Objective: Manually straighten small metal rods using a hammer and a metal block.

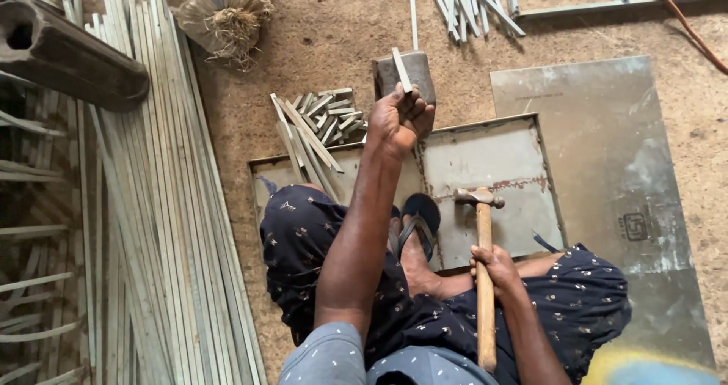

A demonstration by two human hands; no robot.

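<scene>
our left hand (400, 116) has its fingers closed around a short metal strip (401, 69), holding it against the top of a grey metal block (418, 72) on the dirt floor (303, 44). our right hand (494, 267) grips the wooden handle of a hammer (483, 241), its head resting over a flat metal sheet (493, 157). just left of the block lies a pile of cut strips (322, 119); long strips (152, 203) lie well apart at the left, and our sandalled foot (417, 226) sits between our hands.
</scene>
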